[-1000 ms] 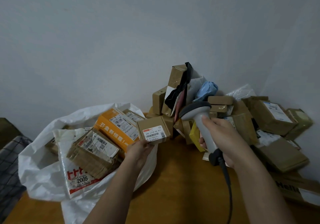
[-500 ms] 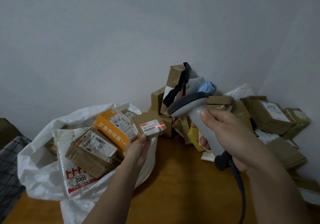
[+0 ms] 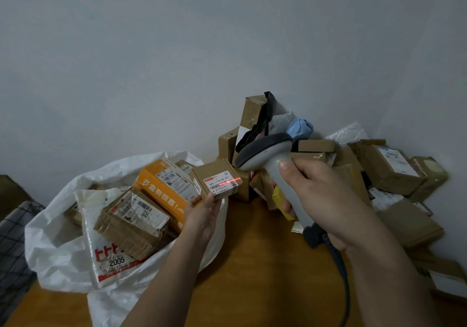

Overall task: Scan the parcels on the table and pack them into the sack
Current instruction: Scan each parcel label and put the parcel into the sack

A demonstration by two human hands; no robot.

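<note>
Since a second ago, the scanner (image 3: 265, 153) has come in close to the small box (image 3: 217, 180), and a red scan line now lies across its white label (image 3: 220, 184). The left hand (image 3: 203, 213) grips the small box from below, holding it just above the sack's edge with the label facing the scanner head. The right hand (image 3: 318, 197) is wrapped around the scanner's grey handle, thumb on top, its dark cable trailing down. The white sack (image 3: 60, 245) sits open at the left of the wooden worktop (image 3: 257, 271), holding an orange box (image 3: 161, 195) and a taped brown parcel (image 3: 131, 223). More brown parcels (image 3: 389, 169) are piled against the wall behind the scanner and to the right.
</note>
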